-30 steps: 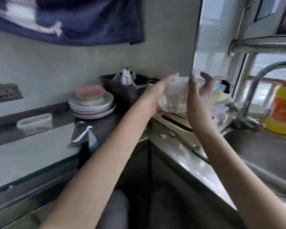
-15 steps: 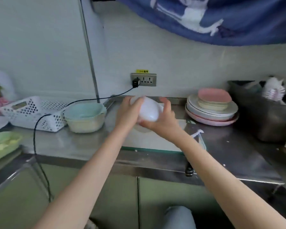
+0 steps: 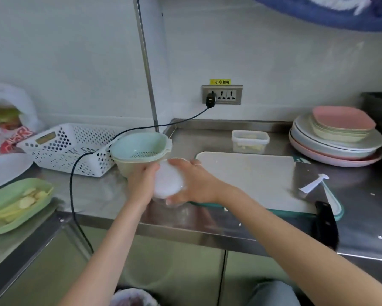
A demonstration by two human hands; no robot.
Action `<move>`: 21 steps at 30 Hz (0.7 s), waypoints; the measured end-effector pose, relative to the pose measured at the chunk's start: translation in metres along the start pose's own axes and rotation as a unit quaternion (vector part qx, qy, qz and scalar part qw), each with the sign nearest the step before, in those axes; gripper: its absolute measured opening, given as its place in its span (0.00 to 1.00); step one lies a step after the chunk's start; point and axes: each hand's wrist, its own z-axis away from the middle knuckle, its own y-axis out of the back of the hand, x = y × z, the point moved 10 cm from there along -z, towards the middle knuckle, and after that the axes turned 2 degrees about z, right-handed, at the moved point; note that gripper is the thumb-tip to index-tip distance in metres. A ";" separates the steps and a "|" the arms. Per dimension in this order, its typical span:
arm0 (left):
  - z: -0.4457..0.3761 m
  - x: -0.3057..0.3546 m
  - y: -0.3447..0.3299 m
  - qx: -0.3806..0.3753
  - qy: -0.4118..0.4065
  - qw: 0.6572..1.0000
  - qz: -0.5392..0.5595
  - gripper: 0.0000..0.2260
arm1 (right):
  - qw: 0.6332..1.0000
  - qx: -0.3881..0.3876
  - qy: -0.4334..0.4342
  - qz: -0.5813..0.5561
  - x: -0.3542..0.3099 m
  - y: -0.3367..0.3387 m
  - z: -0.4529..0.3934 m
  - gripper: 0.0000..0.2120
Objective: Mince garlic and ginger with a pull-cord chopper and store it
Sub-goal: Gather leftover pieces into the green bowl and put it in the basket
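Both your left hand (image 3: pixel 141 184) and right hand (image 3: pixel 192 182) curl around the chopper (image 3: pixel 167 182), held above the surface (image 3: pixel 207 219) edge. It looks light, smooth and possibly wet; grip its sides firmly.

steel counter (image 3: pixel 207 138) carries cutting board (image 3: pixel 252 180), lidded container (image 3: pixel 250 141), plate stack (image 3: pixel 335 144), colander (image 3: pixel 139 149), white basket (image 3: pixel 71 146).
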 end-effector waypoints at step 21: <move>-0.010 0.050 0.020 0.199 -0.241 0.918 -0.245 0.05 | 0.998 -0.051 -0.031 -0.020 0.019 -0.025 -0.035 0.57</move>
